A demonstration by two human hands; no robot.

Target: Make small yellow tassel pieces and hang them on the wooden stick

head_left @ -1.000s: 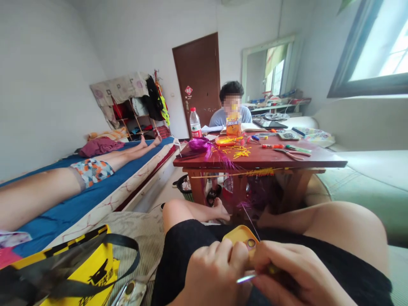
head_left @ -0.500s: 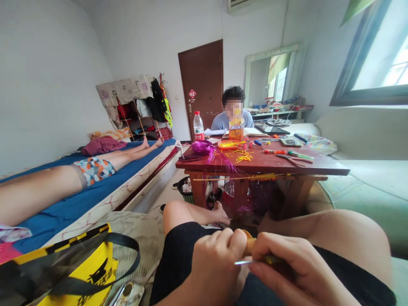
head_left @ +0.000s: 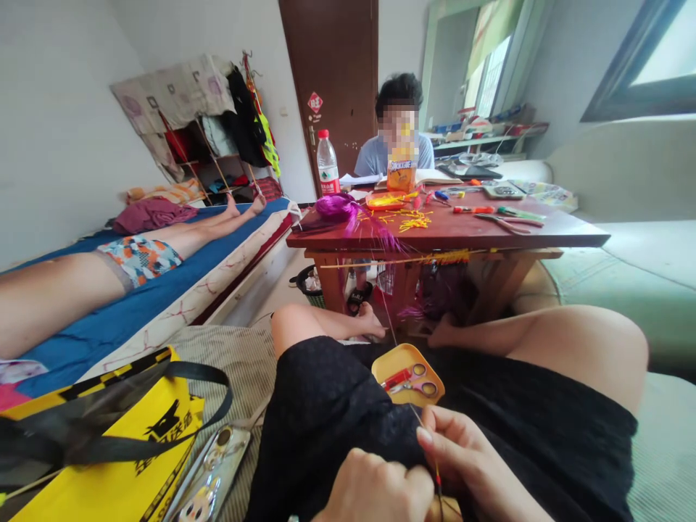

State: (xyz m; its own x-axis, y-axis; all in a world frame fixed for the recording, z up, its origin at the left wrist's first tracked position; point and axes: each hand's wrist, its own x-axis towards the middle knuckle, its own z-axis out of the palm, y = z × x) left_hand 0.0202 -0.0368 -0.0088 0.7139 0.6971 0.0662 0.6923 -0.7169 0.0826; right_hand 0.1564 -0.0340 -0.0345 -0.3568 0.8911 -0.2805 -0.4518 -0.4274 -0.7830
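Note:
My right hand [head_left: 460,453] has its thumb and fingers pinched on a thin dark thread [head_left: 416,415], which runs up toward the table. Below these fingertips hangs a small red and yellow piece [head_left: 438,477] on a dark strand. My left hand [head_left: 375,489] is closed in a fist at the bottom edge, its grip hidden. Between the hands, a light wooden piece [head_left: 446,510] shows partly; I cannot tell which hand supports it. On my lap lies a yellow tray [head_left: 380,355] containing scissors [head_left: 427,388] and a red-handled tool [head_left: 398,379].
A low table [head_left: 359,235] bears purple fibres [head_left: 337,206], yellow bits [head_left: 416,220], pliers [head_left: 503,223] and bottles. Behind it sits a person [head_left: 367,156]. Another person lies on the bed [head_left: 217,264] at left. A yellow bag [head_left: 114,471] and a phone [head_left: 209,475] are beside me.
My hands have moved lower and apart, uncovering the tray. My right hand now pinches the thread; the metal-tipped tool seen between the hands has gone from there. The view has tilted down.

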